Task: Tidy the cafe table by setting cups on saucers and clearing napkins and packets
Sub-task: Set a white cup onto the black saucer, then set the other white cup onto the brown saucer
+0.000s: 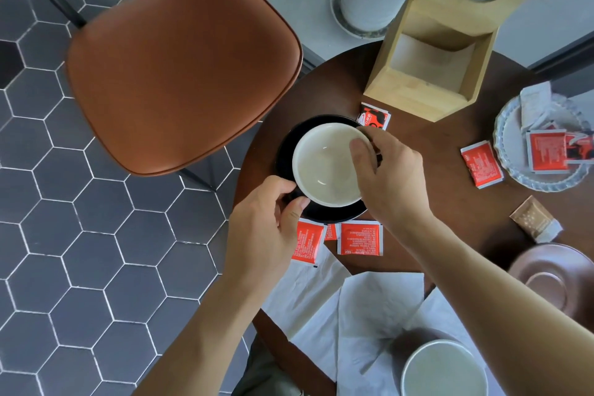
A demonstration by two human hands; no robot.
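Observation:
A black cup with a cream inside (324, 167) stands on a black saucer (286, 151) at the left of the round dark table (427, 190). My left hand (266, 225) pinches the cup's handle at its near left. My right hand (392, 177) grips the cup's right rim, thumb inside. Red packets (360, 238) lie just below the saucer, another (374, 116) behind it, one (482, 164) further right. White napkins (369, 309) are spread at the near edge. A second cup (443, 370) sits bottom right, near an empty brown saucer (553, 280).
A wooden napkin holder (427, 74) stands at the table's back. A glass dish (514, 170) at the right holds red and white packets. A brown packet (535, 219) lies near it. An orange-brown chair (180, 64) stands left of the table on hexagon tiles.

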